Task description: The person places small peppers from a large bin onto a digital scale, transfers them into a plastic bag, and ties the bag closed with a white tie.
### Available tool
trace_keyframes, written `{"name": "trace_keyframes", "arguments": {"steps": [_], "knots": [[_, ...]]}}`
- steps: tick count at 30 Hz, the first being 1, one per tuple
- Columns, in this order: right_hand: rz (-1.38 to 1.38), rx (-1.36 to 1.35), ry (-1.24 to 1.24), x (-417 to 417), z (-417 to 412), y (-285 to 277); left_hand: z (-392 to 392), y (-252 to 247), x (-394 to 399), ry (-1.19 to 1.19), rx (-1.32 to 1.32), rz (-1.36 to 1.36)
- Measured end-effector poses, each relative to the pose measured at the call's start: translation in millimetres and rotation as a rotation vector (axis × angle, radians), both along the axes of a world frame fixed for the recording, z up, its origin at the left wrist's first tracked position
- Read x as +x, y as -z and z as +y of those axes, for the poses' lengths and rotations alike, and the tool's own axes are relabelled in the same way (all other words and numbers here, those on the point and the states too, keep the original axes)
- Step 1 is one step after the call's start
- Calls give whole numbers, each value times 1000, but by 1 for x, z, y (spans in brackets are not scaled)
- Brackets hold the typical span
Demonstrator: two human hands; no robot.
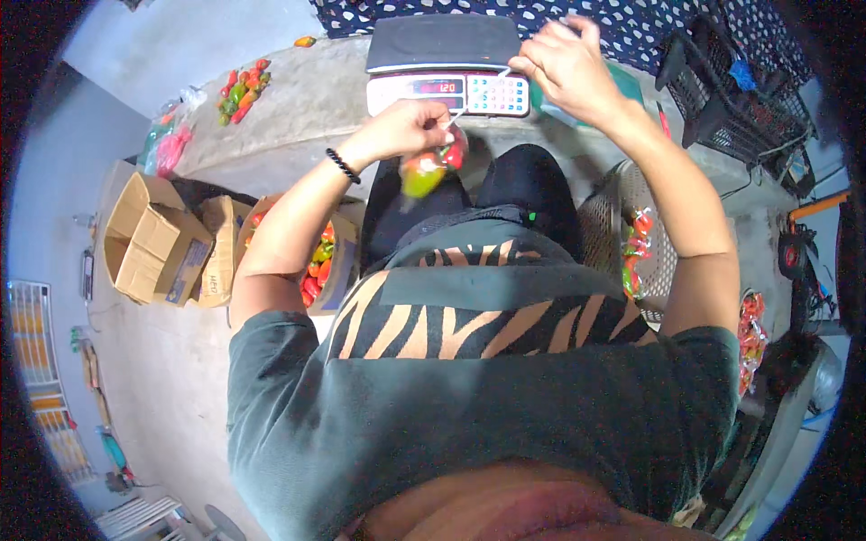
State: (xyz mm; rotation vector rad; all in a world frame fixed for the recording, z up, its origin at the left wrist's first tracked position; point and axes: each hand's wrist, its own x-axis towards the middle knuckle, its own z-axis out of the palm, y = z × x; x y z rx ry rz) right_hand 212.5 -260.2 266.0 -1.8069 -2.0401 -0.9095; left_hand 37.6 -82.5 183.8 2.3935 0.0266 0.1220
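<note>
My left hand point(409, 132) pinches the neck of a clear plastic bag of red and green peppers point(427, 169), which hangs above my lap. From that neck a thin white strip point(478, 93) runs up to my right hand point(565, 64), whose fingers are closed on its other end. Behind both hands, on the concrete counter, stands a digital scale point(440, 47) with a dark platform and a lit red display. Loose red, green and orange peppers point(242, 91) lie in a group on the counter to the left of the scale.
Open cardboard boxes point(159, 243), one with peppers point(316, 270), stand at my left. At my right, a perforated basket point(666, 253) holds bagged peppers point(637, 247). Black plastic crates point(731, 108) are at the upper right, and more bagged peppers point(751, 338) lie lower down. Plastic bags point(174, 145) lie at the counter's left end.
</note>
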Motion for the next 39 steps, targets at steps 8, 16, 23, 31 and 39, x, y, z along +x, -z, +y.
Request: {"name": "trace_keyframes", "arguments": {"steps": [8,16,23,31,39], "knots": [[1160,-214,-346,-49,-20,44,-23,14,70,-294,-209,-199],[1793,-416,-415,-59,-42,86,-35,-60,64,278,-1400,-252],[1832,-206,-358,50,-18,98,-33,-42,38,-52,-717,-146],[1549,-62,-299,-19,5,71,8,3,81,-374,-977,-178],[1998,-258,-931,-31,-3,117,-21,-53,43,283,-1303,-174]]}}
